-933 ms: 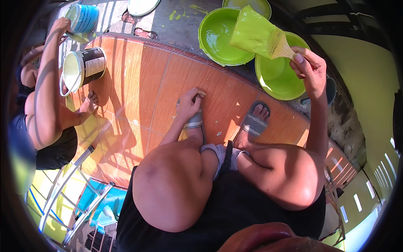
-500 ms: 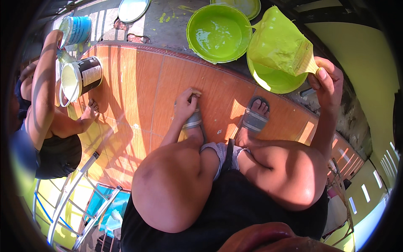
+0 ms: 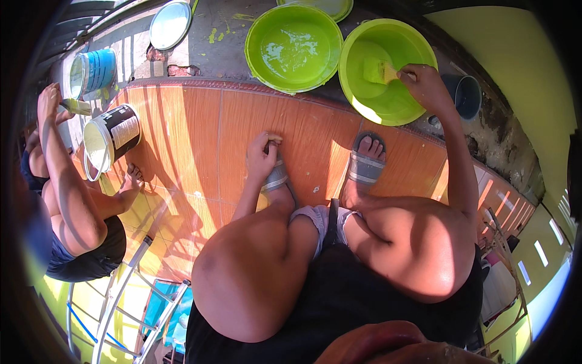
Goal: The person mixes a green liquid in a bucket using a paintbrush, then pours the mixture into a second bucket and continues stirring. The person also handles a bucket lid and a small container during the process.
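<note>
My right hand (image 3: pixel 424 88) reaches forward over a lime-green basin (image 3: pixel 418 51). Its fingers are closed on the pale handle of a wide paintbrush (image 3: pixel 381 71), whose paint-covered bristles are down inside the basin. Just left of that basin stands a second round tub (image 3: pixel 253 45), coated with lime-green paint and with wet paint in it. My left hand (image 3: pixel 262 158) hangs by my left sandal (image 3: pixel 279 176), fingers curled together; whether anything small is between them cannot be made out.
A co-worker's hand (image 3: pixel 50 100) at left holds another brush (image 3: pixel 77 107). Near it are a blue-labelled bucket (image 3: pixel 100 70) and a black-and-white paint bucket (image 3: pixel 125 130). A pale lid (image 3: pixel 170 25) lies at the far edge, a dark pot (image 3: pixel 468 97) right of the basin. A metal ladder (image 3: pixel 115 297) lies near left.
My right hand has lowered the paintbrush from above the basin's rim into the basin. The co-worker's brush has come away from the blue-labelled bucket. The view has shifted slightly.
</note>
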{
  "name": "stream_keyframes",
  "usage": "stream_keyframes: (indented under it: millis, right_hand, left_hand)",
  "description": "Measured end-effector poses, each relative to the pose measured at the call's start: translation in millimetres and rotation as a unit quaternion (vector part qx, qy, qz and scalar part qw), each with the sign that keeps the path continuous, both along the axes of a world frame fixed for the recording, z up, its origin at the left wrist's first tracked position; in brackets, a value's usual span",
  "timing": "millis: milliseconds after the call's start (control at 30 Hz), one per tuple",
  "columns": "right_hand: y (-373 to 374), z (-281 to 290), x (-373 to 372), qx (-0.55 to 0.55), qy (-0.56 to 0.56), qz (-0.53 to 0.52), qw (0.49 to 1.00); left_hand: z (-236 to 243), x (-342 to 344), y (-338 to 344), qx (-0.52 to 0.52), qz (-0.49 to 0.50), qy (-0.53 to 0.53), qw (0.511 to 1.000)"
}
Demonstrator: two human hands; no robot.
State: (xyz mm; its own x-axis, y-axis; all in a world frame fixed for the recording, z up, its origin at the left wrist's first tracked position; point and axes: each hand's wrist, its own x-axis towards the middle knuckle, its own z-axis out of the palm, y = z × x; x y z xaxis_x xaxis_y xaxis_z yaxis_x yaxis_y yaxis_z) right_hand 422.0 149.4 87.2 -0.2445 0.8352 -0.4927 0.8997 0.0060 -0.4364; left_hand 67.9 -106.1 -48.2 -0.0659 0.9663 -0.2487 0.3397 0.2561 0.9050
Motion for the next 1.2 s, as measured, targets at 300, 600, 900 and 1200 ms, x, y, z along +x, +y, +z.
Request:
stream_keyframes:
  millis: [300, 600, 900, 1200]
  right_hand:
    - [16.3, -82.3, -32.0, 0.053, -0.149, 0.105, 0.982]
    - [23.9, -74.7, -46.5, 0.048, -0.199, 0.142, 0.968]
    - [13.9, -59.7, -34.7, 0.131, -0.220, 0.090, 0.963]
    - [4.2, -94.6, -46.3, 0.075, -0.197, 0.154, 0.965]
  left_hand:
    - [-0.8, 3.7, 0.0, 0.004, 0.022, -0.028, 0.999]
    - [0.0, 3.6, 0.2, 0.005, 0.021, -0.035, 0.999]
    - [-2.2, 2.9, 0.0, 0.000, 0.023, -0.040, 0.999]
    - [2.3, 3.8, 1.5, -0.007, 0.023, -0.039, 0.999]
